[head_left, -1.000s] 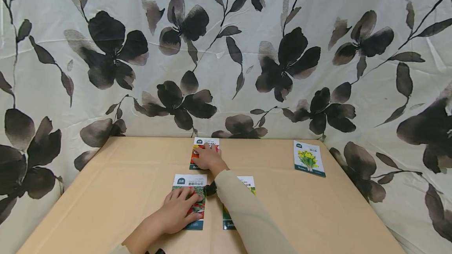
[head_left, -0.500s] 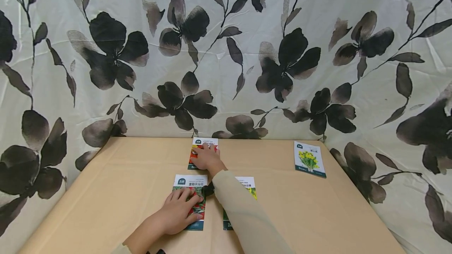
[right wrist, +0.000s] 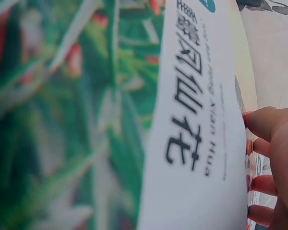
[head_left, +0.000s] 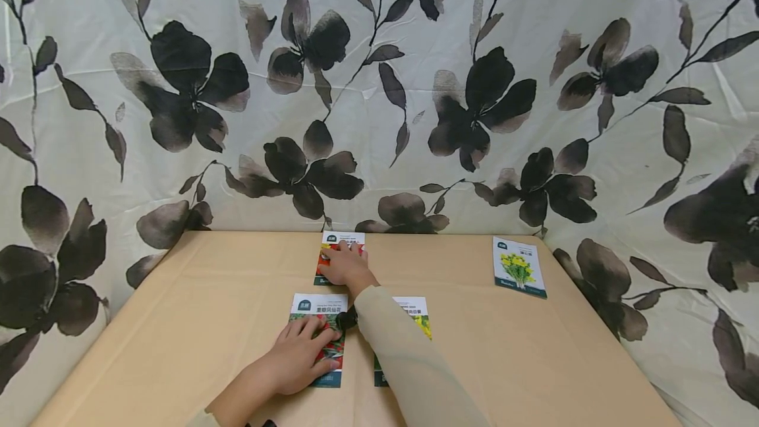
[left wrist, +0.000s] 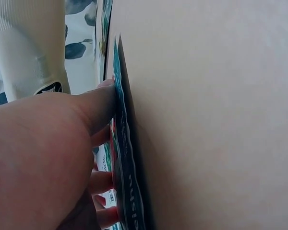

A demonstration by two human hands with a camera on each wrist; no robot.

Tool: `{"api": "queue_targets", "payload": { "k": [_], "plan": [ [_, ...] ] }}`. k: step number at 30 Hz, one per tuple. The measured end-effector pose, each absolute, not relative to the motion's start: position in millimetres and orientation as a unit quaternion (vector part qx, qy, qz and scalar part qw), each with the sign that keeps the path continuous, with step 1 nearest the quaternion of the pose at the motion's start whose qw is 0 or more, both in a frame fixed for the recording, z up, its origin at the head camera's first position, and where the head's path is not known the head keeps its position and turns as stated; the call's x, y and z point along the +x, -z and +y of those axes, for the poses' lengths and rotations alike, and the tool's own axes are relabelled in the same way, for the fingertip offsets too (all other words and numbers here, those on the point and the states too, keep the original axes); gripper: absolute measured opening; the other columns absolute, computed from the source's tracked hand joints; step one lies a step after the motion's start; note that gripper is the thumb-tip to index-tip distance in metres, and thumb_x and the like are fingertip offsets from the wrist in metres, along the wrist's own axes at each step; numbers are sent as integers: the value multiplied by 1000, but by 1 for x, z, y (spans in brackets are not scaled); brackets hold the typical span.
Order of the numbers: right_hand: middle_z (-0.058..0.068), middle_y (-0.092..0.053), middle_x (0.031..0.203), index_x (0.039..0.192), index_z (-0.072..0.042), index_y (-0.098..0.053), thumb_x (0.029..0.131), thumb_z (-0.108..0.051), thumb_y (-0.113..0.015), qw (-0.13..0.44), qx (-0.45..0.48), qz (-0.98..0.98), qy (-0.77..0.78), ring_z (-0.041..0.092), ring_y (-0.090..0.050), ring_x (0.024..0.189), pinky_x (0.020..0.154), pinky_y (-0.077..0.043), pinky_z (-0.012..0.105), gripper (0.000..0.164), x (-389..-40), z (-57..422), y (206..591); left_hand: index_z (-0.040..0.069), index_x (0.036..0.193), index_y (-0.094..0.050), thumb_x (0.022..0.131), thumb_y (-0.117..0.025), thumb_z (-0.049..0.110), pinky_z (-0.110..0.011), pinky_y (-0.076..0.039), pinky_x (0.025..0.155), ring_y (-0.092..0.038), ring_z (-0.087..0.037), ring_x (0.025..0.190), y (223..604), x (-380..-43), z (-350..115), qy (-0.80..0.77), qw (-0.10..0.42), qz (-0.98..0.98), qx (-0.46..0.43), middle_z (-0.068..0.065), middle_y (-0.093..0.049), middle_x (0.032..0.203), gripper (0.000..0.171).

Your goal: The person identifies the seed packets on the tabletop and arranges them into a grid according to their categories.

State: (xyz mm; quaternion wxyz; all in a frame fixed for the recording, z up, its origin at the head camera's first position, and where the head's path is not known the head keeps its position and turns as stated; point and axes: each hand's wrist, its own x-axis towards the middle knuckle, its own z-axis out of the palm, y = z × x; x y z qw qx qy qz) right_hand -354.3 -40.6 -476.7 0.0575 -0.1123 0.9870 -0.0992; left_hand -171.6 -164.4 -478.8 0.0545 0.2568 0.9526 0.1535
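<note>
My left hand (head_left: 299, 354) lies with spread, fairly straight fingers on a seed packet (head_left: 320, 304) with red flowers and green leaves. In the left wrist view, the thumb and fingers (left wrist: 102, 182) touch this packet's face, its dark lower band toward the camera. Farther off, my right hand (head_left: 348, 265) rests with extended fingers on another red-and-yellow seed packet (head_left: 345, 237) at the table's back edge, covering much of its picture. The right wrist view has the balsam packet's printed front large and close, with the right-hand fingertips (right wrist: 260, 184) touching the far packet beyond.
A third packet (head_left: 420, 312), with yellow flowers, lies partly hidden under my right sleeve (head_left: 409, 354). Another yellow-flowered packet (head_left: 518, 267) lies at the back right of the tan table (head_left: 569, 361). Behind the table hangs a floral-patterned cloth (head_left: 379, 104).
My right hand and the far packet under it have slid slightly to the left. The left hand and its packet stay where they were.
</note>
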Motion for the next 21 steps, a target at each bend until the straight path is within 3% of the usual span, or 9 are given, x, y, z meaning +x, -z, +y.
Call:
{"api": "queue_targets", "payload": {
  "k": [21],
  "plan": [
    [1,-38,162,150,-44,-49,101,-58,-51,63,-109,988,94,32,-32,148,122,-24,59,51,-357,-47,482,20,135,-62,97,-64,52,-70,-29,113,-36,-44,139,479,-173,-162,-158,77,954,243,-15,-49,146,49]
  ]
}}
